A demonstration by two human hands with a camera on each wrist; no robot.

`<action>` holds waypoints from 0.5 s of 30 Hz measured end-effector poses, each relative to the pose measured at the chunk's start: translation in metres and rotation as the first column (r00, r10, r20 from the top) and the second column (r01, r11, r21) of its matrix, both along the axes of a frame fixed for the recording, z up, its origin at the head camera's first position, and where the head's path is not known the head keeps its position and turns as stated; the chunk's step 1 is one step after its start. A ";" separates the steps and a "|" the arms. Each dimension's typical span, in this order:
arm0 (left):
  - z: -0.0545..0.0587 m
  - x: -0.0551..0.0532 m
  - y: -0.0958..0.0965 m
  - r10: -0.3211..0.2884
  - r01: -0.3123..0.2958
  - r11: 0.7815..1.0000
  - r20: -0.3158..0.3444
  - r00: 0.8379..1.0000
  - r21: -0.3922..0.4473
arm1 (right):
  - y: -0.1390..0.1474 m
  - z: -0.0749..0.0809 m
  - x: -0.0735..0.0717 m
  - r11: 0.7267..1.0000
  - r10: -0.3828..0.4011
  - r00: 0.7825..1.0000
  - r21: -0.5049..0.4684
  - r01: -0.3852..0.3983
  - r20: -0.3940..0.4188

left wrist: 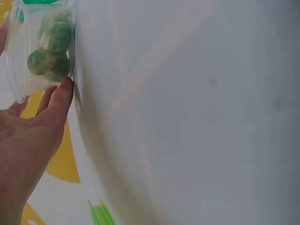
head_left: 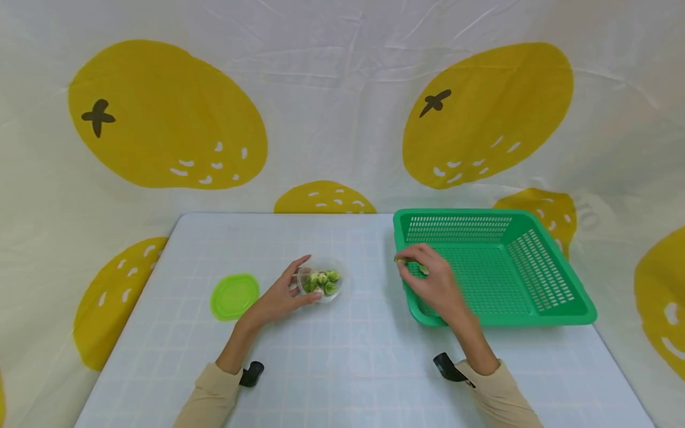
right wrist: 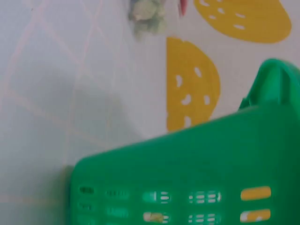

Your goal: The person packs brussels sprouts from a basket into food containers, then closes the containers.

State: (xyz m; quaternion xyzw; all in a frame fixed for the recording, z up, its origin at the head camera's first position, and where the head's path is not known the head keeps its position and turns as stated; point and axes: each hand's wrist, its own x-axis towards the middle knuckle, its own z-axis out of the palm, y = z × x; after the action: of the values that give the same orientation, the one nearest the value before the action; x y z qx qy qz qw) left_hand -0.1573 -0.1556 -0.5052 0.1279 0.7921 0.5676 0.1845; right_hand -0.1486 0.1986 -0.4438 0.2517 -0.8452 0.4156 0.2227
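Note:
My left hand (head_left: 278, 297) holds a clear plastic tub (head_left: 340, 284) on the table, thumb on the near side and fingers at the far left side. Inside it lie several green Brussels sprouts (left wrist: 58, 37), seen through the wall in the left wrist view. Over the left rim of a green plastic basket (head_left: 497, 320), my right hand (head_left: 433, 285) pinches a small yellow-green Brussels sprout (head_left: 398, 260), mostly hidden by the fingertips. Another sprout (head_left: 424, 269) shows just beyond that hand, within the basket. The right wrist view shows the basket's slotted outer wall, but not the fingers.
A bright green square lid (head_left: 234, 297) lies left of the tub, close to my left wrist. The white table (head_left: 332, 368) carries a faint grid. Behind it hangs a pale sheet (head_left: 332, 107) printed with large yellow fruit. The basket fills the table's far right.

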 end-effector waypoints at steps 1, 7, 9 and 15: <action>0.000 0.000 0.000 0.001 -0.001 1.000 -0.001 1.000 0.001 | -0.003 0.000 0.000 1.000 0.000 1.000 0.004 0.000 -0.001; -0.004 -0.002 -0.002 -0.003 0.003 1.000 -0.009 1.000 0.014 | -0.018 0.001 -0.002 1.000 0.026 0.999 -0.013 -0.026 0.028; -0.005 -0.003 -0.002 -0.003 0.003 1.000 -0.011 1.000 0.018 | -0.024 0.001 -0.002 0.999 0.046 0.998 -0.030 -0.045 0.036; -0.005 -0.003 -0.002 -0.009 0.010 1.000 -0.016 1.000 0.021 | -0.040 0.000 -0.002 0.996 0.088 0.995 -0.032 -0.087 0.047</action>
State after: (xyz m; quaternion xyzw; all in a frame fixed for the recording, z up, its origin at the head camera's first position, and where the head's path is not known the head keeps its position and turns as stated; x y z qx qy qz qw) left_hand -0.1605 -0.1572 -0.5106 0.1380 0.7868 0.5742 0.1796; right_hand -0.1503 0.1588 -0.4436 0.2749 -0.8321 0.4437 0.1873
